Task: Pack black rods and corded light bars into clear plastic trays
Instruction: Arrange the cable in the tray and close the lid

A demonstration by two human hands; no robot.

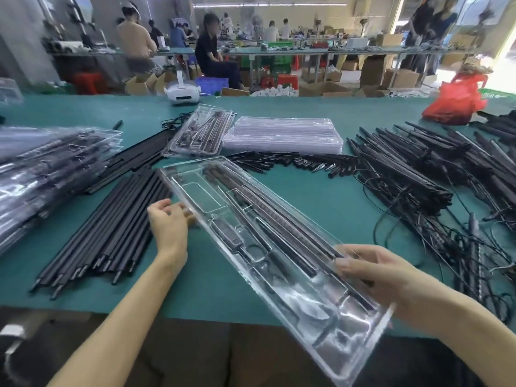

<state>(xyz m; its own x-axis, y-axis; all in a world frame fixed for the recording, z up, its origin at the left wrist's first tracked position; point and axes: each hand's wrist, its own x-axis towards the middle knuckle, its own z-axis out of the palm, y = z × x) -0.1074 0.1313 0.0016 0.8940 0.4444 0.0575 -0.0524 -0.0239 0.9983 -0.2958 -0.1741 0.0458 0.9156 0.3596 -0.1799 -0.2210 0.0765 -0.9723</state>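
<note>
At the near edge of the green-topped work table [321, 191], the right hand [374, 272] grips the near right rim of a long clear plastic tray [360, 356], fingers curled over it. The tray lies slantwise, its near end overhanging the table edge. Slim black rods [282, 227] and what looks like a corded piece sit in its channels, so I judge this the filling or checking step, with a wide pocket toward the far end unfilled. The left hand [169, 222] has loosely curled fingers at the tray's left rim, above a loose sheaf of black rods [111, 230]; whether it pinches the rim I cannot tell. The next move likely calls for seating another part, or carrying the tray to the stacked packed trays [47, 169] at the left edge. Glare blurs the tray's near pockets. Toward the far right, the tangled heap of corded light bars [413, 174] runs out of frame.
</note>
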